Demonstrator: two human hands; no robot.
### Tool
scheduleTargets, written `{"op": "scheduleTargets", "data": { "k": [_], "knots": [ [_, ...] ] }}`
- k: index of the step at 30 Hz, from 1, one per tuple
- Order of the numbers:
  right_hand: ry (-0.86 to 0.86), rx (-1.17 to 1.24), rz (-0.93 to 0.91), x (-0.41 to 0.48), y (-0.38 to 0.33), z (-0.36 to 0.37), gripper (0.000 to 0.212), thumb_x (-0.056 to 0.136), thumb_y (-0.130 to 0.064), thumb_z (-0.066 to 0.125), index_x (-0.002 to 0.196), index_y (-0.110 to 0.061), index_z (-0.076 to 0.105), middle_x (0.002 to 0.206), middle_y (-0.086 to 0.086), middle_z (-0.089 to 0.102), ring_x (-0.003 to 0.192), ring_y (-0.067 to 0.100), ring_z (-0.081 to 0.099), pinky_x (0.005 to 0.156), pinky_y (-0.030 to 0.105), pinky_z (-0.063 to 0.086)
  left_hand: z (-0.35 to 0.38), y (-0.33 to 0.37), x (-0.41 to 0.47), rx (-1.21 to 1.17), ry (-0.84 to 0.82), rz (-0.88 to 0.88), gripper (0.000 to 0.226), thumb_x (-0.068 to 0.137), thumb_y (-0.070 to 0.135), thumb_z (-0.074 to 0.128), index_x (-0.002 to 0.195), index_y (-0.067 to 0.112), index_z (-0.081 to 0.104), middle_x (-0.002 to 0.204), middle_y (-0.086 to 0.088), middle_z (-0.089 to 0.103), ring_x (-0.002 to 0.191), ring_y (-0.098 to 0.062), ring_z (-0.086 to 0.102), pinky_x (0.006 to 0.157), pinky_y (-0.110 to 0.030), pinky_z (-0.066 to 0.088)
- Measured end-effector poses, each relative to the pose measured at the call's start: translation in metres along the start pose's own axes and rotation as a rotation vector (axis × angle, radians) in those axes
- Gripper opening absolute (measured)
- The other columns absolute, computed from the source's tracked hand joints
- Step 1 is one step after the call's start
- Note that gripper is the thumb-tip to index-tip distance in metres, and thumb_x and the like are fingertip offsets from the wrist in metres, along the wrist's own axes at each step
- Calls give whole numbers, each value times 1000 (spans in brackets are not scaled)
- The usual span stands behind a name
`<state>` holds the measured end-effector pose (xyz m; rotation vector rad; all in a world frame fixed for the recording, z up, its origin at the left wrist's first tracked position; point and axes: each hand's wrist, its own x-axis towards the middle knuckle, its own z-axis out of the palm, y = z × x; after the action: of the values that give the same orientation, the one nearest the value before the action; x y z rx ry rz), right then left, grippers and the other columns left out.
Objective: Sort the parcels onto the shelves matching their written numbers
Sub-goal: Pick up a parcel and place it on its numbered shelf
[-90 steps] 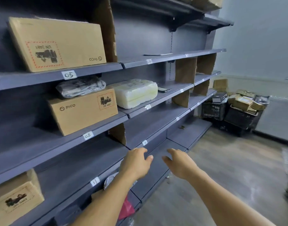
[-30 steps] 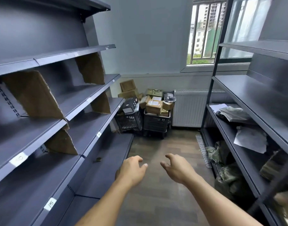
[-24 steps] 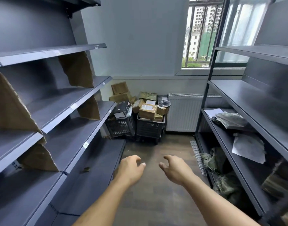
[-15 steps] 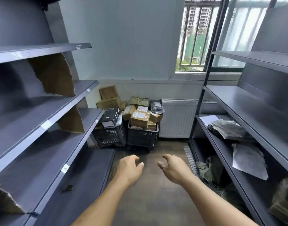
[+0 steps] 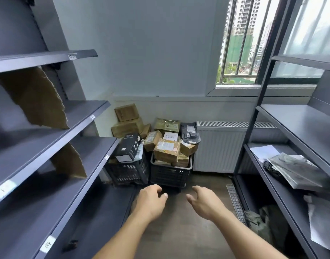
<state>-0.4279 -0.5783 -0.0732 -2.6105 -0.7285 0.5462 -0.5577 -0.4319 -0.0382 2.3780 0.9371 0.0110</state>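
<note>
A pile of parcels fills two black crates at the aisle's far end: a taped brown box (image 5: 167, 151) tops the right crate (image 5: 170, 172), a black box (image 5: 128, 147) tops the left crate (image 5: 127, 172). More brown boxes (image 5: 126, 119) lean on the wall behind, and a grey mailer bag (image 5: 190, 132) lies beside them. My left hand (image 5: 151, 200) and my right hand (image 5: 205, 201) reach forward at waist height, fingers loosely curled, holding nothing, short of the crates. Grey shelves (image 5: 80, 126) with small number labels run along the left.
Torn cardboard dividers (image 5: 37, 98) stand on the left shelves. The right rack (image 5: 291, 128) holds papers and grey bags (image 5: 298, 170). A white radiator (image 5: 218, 148) sits under the window. Wooden floor runs between the racks; a metal grate (image 5: 235, 202) lies at the right rack's foot.
My view has swung from the filled left shelves to face down the aisle, and the crates of parcels have come closer. Both hands stay stretched out in front, holding nothing.
</note>
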Motion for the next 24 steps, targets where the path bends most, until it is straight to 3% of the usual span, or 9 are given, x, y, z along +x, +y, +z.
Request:
{"op": "scheduleTargets", "data": {
  "k": [5, 9, 14, 19, 24],
  "knots": [
    [-44, 27, -12, 96, 6, -29, 40, 93, -54, 45, 114, -24, 60, 118, 3, 66, 116, 28, 59, 91, 41, 51, -6, 31, 87, 0, 22, -57, 42, 94, 49, 53, 132, 33, 58, 133, 7, 61, 120, -17, 57, 98, -33, 48],
    [-76, 34, -27, 162, 7, -48, 42, 94, -51, 47, 123, -25, 61, 124, 1, 65, 118, 26, 58, 91, 39, 51, -3, 47, 144, -12, 6, -92, 43, 96, 48, 52, 135, 31, 56, 136, 6, 59, 122, -17, 56, 98, -32, 48],
    [-135, 29, -21, 221, 1, -51, 35, 94, -50, 48, 116, -26, 62, 116, -2, 68, 112, 23, 61, 90, 39, 52, 0, 47, 201, -26, -20, -139, 43, 96, 47, 52, 136, 31, 55, 138, 7, 58, 123, -17, 56, 99, -33, 48],
    [-140, 26, -13, 283, -17, -48, 52, 100, -47, 48, 143, -18, 49, 141, 4, 57, 130, 24, 52, 102, 34, 45, -4, 33, 266, -26, -40, -154, 43, 96, 48, 51, 135, 32, 56, 136, 7, 59, 121, -16, 57, 97, -33, 49],
    [-132, 39, 8, 350, -46, -44, 39, 99, -46, 50, 127, -20, 57, 126, 3, 65, 112, 23, 61, 88, 34, 50, -16, 16, 342, -29, -76, -118, 42, 97, 47, 50, 135, 30, 55, 134, 4, 60, 118, -18, 58, 96, -35, 51]
  ]
}}
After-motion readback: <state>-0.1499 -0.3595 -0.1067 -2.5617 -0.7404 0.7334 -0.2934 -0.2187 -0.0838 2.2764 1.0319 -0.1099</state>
